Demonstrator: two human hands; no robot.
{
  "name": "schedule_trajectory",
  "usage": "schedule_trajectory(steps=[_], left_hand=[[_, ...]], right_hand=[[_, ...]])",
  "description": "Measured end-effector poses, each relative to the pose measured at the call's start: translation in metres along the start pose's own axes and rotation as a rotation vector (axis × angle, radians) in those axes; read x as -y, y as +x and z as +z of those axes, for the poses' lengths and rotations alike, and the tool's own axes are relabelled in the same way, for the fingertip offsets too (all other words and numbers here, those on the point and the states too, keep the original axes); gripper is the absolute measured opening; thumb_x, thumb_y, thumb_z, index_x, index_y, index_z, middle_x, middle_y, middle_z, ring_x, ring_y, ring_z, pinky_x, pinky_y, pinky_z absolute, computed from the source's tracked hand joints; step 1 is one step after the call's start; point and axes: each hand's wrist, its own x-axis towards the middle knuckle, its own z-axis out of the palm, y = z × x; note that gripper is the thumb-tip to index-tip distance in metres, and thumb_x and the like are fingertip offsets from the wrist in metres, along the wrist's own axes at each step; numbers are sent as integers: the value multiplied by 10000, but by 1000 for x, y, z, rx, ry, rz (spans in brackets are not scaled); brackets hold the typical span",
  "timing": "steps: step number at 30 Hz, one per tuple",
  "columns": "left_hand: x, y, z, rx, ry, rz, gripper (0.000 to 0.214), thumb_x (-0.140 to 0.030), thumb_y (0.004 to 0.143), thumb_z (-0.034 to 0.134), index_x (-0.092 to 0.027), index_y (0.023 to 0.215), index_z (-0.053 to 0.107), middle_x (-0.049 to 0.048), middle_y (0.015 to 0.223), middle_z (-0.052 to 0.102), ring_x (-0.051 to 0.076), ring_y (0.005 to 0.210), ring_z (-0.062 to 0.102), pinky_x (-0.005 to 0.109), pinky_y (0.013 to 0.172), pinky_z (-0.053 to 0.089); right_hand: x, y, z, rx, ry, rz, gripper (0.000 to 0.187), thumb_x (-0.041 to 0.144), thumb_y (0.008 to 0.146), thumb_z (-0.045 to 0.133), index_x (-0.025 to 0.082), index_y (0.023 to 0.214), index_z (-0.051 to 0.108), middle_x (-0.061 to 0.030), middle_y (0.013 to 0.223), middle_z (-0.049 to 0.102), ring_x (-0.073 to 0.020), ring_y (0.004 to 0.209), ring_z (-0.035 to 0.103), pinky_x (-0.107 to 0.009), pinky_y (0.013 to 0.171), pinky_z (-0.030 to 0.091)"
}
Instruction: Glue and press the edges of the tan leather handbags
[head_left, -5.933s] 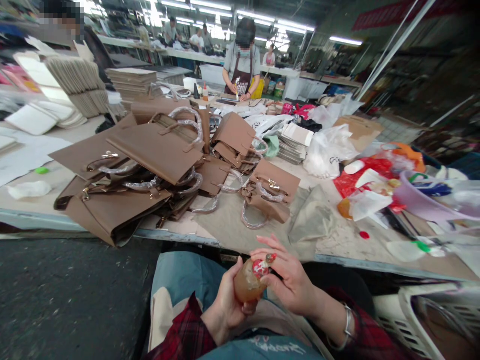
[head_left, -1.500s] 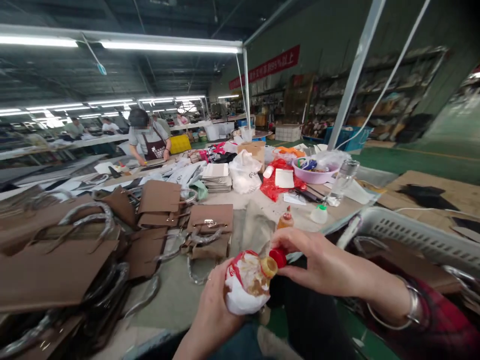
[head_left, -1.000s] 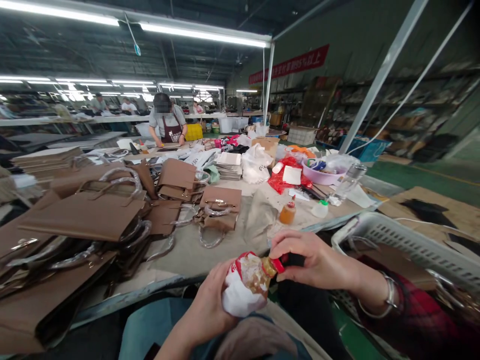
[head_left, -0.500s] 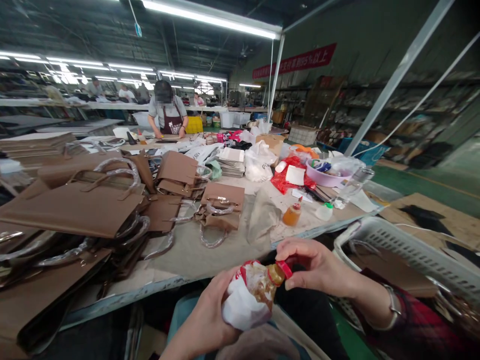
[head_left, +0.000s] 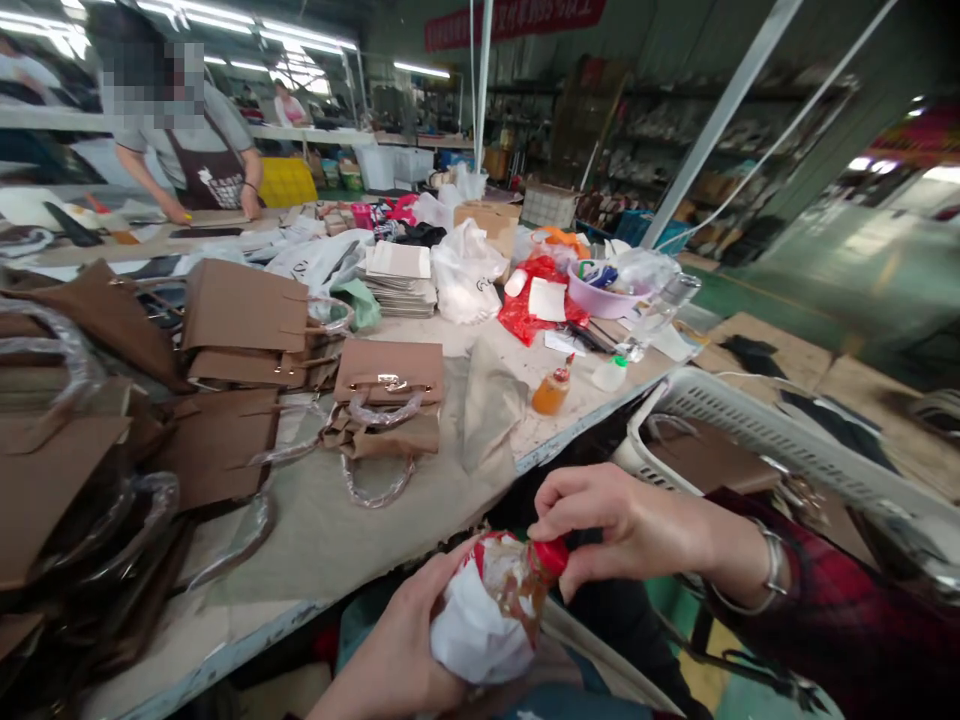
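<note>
In the head view, a bottle (head_left: 484, 615) of amber-brown stuff, partly wrapped in white and red, is tilted to the right over my lap. My left hand (head_left: 409, 640) is wrapped round its body. On the bottle's neck sits a red cap (head_left: 550, 556), pinched by my right hand (head_left: 600, 520) between thumb and fingers. Beyond my hands, on the table, stand a small bottle of orange liquid (head_left: 551, 392) and a small white bottle with a green cap (head_left: 610, 374). A brown handbag (head_left: 390, 375) with plastic-wrapped handles lies to their left.
More brown bags (head_left: 244, 310) are piled at the left. A white plastic basket (head_left: 780, 420) holding brown bags stands at my right. A purple basin (head_left: 607, 298), a red bag (head_left: 525, 320) and a stack of sheets (head_left: 397, 280) lie farther back. A co-worker (head_left: 187, 130) stands across the table.
The view has swung to the right and come nearer the table. The red cap, tilted at the bottle's mouth before, now sits over the neck with my right fingers on it.
</note>
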Motion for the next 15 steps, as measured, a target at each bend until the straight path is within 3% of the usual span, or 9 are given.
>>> schedule_trajectory(steps=[6, 10, 15], left_hand=[[-10, 28, -6, 290, -247, -53, 802, -150, 578, 710, -171, 1351, 498, 67, 1300, 562, 284, 1139, 562, 354, 1044, 436], [-20, 44, -8, 351, -275, -125, 736, -117, 611, 651, -145, 1332, 505, 66, 1225, 593, 241, 987, 605, 288, 876, 516], [-15, 53, 3, 378, -211, -142, 672, -145, 680, 651, -181, 1335, 505, 48, 1215, 600, 232, 1007, 615, 292, 905, 508]], right_hand=[[-18, -3, -5, -20, 114, 18, 440, 476, 720, 781, 79, 889, 690, -76, 853, 606, -80, 689, 541, -163, 614, 431], [-18, -16, -5, -73, 112, 101, 447, 506, 757, 739, 74, 844, 666, -61, 796, 592, -73, 656, 521, -162, 592, 419], [-20, -42, 11, -184, 98, 271, 481, 561, 762, 716, 86, 836, 684, -58, 759, 600, -83, 636, 527, -170, 565, 421]])
